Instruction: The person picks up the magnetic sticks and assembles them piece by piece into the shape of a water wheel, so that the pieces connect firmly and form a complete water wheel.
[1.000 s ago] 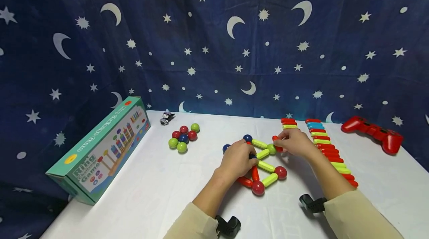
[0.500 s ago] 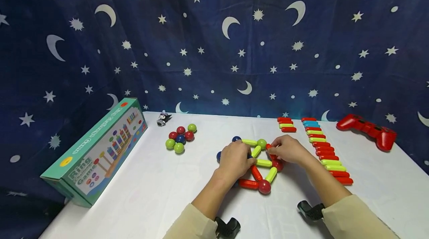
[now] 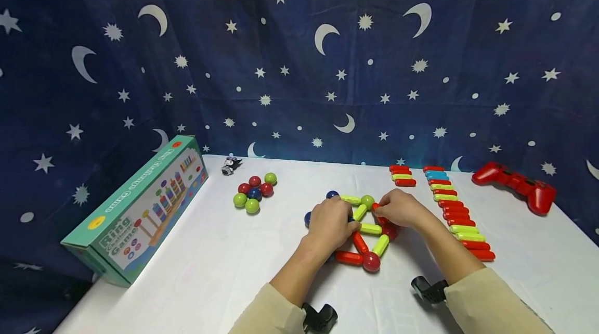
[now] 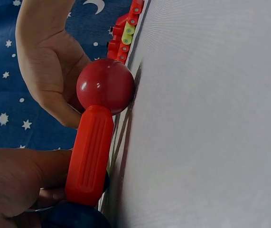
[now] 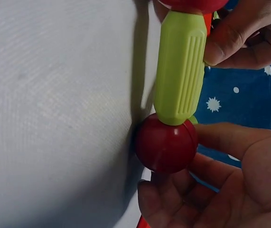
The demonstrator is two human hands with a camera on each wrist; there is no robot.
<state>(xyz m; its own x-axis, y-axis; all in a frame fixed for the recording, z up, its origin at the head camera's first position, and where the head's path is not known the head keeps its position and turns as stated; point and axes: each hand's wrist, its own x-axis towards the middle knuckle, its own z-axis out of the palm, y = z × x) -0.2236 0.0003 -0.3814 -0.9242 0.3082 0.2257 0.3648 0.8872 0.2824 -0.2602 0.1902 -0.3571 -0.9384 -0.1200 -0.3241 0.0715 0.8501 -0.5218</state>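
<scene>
A flat frame of rods and balls lies on the white table. My left hand [image 3: 327, 222] reaches over it and pinches a dark blue ball [image 3: 351, 218], mostly covered by the fingers. My right hand [image 3: 401, 209] pinches a red rod [image 3: 376, 208] beside a lime green ball [image 3: 367, 202] and a red ball [image 3: 389, 231]. In the right wrist view that hand's fingers sit around a red ball [image 5: 166, 143], joined by a lime green rod [image 5: 180, 66] to another red ball. The left wrist view has a red rod [image 4: 90, 154] ending in a red ball [image 4: 106, 86].
Loose rods [image 3: 460, 222] stand in two columns to the right, with a red game controller [image 3: 515, 185] beyond them. Several loose balls [image 3: 254, 194] cluster left of the frame. A small figure [image 3: 230, 165] and a green game box [image 3: 140, 209] are farther left.
My right hand has brought the red rod left and down against the frame, between the green ball and the red ball. The frame has turned slightly; the left hand keeps its grip.
</scene>
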